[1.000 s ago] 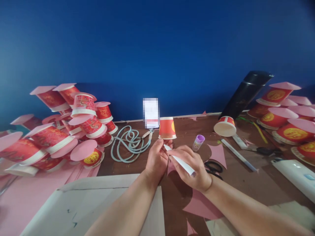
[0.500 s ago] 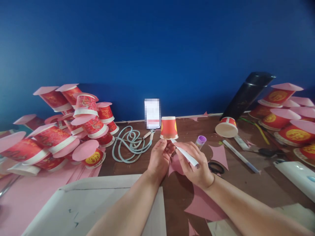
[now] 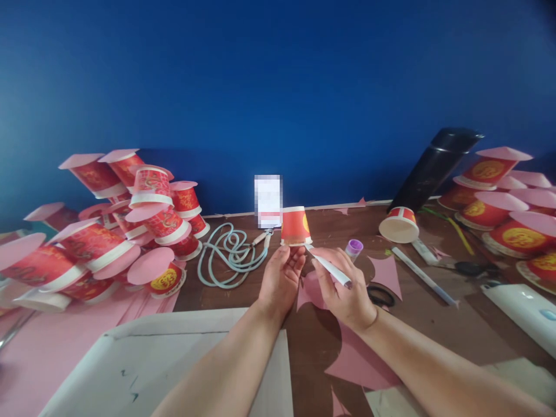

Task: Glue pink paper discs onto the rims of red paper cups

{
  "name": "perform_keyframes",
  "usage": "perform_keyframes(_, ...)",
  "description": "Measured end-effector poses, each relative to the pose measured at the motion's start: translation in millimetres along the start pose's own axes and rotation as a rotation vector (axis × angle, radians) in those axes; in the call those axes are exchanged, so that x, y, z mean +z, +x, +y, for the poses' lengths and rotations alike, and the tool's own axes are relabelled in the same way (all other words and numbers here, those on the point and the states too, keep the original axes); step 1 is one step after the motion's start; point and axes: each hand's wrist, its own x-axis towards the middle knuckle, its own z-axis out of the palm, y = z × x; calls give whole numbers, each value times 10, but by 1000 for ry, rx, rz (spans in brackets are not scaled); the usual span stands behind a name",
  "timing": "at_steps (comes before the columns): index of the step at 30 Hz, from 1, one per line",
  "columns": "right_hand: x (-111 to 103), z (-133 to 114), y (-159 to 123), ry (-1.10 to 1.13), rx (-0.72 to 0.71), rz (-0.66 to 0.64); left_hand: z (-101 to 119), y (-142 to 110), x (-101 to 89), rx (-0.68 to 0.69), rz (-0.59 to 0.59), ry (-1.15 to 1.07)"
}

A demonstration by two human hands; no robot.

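the left hand (image 3: 279,282) is pinching the rim of the upturned red cup (image 3: 294,227) just beyond both hands; the right hand (image 3: 353,301) is pinching a white tube (image 3: 328,267), its length slanting up-left toward that rim.

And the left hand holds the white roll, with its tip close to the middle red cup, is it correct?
Not the left hand: in the head view the right hand holds the white roll. Its tip is close to the middle red cup.
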Motion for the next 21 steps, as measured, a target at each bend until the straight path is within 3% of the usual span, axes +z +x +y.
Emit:
perform_keyframes(8,-15,-22,-6,75,29,25,74,27,10,-88,41,-115)
perform_keyframes(21,-23,-54,39,-73,-19,162,103,8,28,-133,38,-141)
